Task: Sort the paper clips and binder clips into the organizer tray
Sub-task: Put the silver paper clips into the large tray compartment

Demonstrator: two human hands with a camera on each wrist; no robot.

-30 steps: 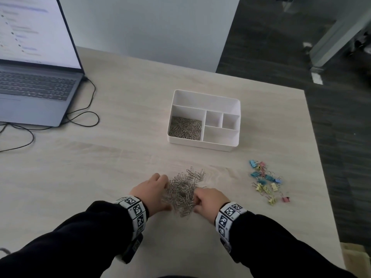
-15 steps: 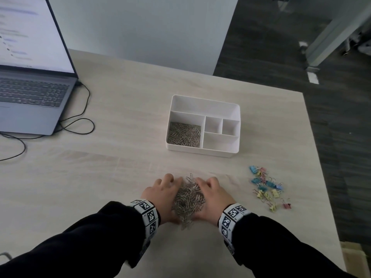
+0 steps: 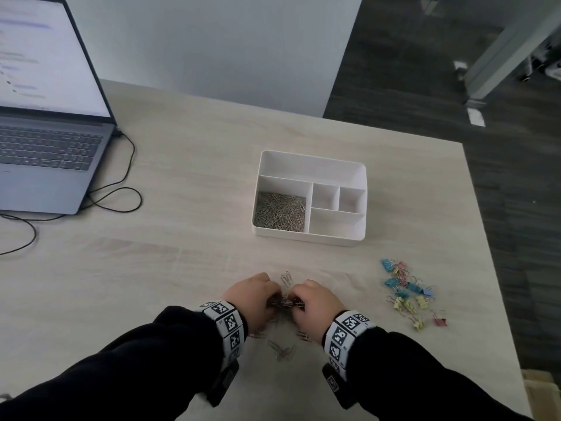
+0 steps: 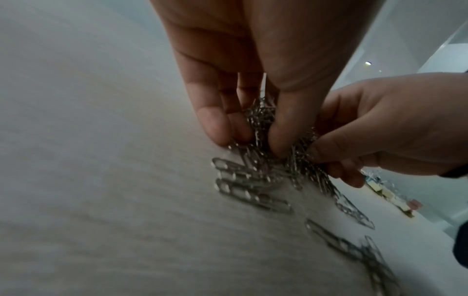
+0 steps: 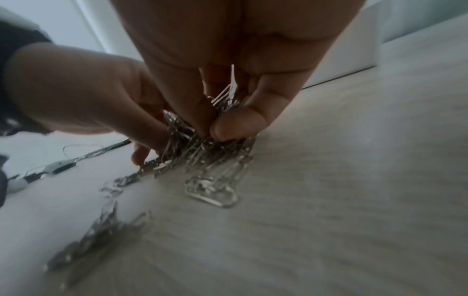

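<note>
Left hand (image 3: 253, 296) and right hand (image 3: 315, 305) both pinch one bunch of paper clips (image 4: 263, 140) just above the table (image 3: 182, 238); loose clips lie beneath. Organizer tray (image 3: 312, 161) sits well beyond, binder clips (image 3: 406, 291) to the right. Laptop (image 3: 45, 117) text unreadable.

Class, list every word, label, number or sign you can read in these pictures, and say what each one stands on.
No text can be read.
Laptop screen: lines of writing, too blurred to read.
Laptop keyboard: key legends too small to read.
Left wristband and right wristband: black-and-white square code markers, with tiny characters beside them too small to read.
Organizer tray, paper clips, binder clips: no lettering visible.
</note>
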